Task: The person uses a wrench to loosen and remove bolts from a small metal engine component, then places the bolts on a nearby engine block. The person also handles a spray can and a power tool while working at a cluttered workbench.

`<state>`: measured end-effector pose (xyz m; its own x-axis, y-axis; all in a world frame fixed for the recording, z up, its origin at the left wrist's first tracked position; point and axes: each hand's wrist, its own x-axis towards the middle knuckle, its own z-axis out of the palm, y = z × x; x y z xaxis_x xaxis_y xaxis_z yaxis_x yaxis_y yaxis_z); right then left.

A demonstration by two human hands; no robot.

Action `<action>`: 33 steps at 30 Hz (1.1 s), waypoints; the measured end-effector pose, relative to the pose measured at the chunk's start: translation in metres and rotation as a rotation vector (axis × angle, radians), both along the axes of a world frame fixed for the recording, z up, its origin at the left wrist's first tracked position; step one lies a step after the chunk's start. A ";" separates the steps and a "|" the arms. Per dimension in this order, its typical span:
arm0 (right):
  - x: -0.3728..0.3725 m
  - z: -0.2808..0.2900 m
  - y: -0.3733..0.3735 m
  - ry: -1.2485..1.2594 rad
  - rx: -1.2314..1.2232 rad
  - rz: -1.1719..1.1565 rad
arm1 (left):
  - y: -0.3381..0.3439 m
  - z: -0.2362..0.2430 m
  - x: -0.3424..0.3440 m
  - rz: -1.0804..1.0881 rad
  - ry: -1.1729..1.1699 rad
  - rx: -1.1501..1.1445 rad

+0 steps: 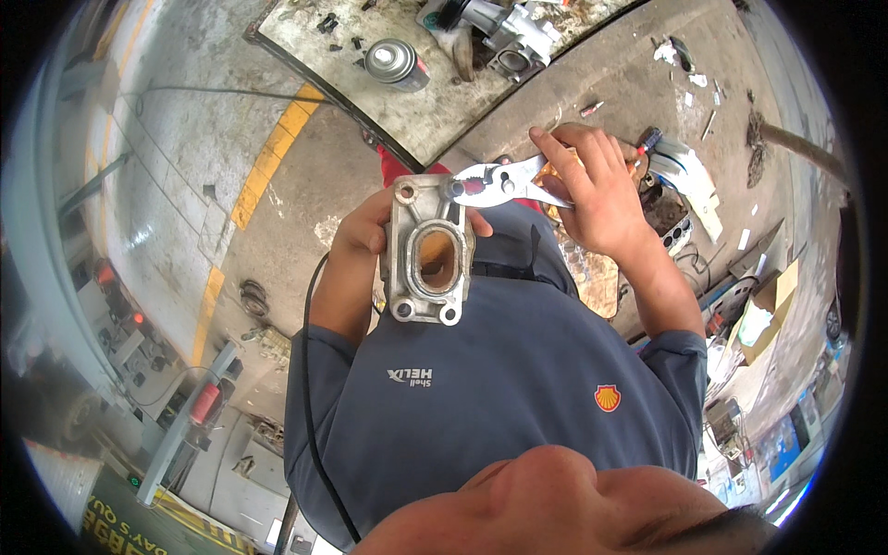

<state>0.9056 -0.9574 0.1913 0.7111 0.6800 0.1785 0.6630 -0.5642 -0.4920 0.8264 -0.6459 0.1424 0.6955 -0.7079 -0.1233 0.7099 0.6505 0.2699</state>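
My left hand (363,227) grips a grey cast-metal housing (401,273) by its left side and back, with fingertips showing past its right edge. The housing has an oval opening through its middle and bolt holes at its corners. Closed around the handles of slip-joint pliers (507,183) is my right hand (594,185). The jaws of the pliers meet the upper right corner of the housing, over the hole there. Whether they pinch something at that hole I cannot make out. Both hands are in front of my body, above the floor.
Ahead stands a worn metal-topped table (421,129) with a spray can (393,63), several small bolts (328,22) and another cast-metal part (518,42). To the right, engine parts (671,217) and a cardboard box (772,314) lie on the floor. A black cable (311,388) hangs at my left.
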 end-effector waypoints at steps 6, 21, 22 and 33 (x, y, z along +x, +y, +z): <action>-0.012 -0.002 0.001 0.001 -0.024 0.003 | -0.001 0.007 -0.001 0.032 0.018 -0.028; -0.044 -0.085 -0.008 0.880 0.373 -0.095 | -0.020 0.008 -0.005 0.119 0.098 0.149; -0.044 -0.080 -0.009 0.936 0.465 -0.099 | -0.015 0.002 -0.006 0.132 0.090 0.223; -0.024 -0.038 -0.009 1.446 0.767 0.131 | -0.011 0.003 0.003 0.119 -0.054 0.197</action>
<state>0.8816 -0.9663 0.1534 0.5254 0.8165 -0.2393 -0.5474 0.1091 -0.8297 0.8295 -0.6568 0.1458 0.7819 -0.5864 -0.2115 0.6125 0.6595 0.4358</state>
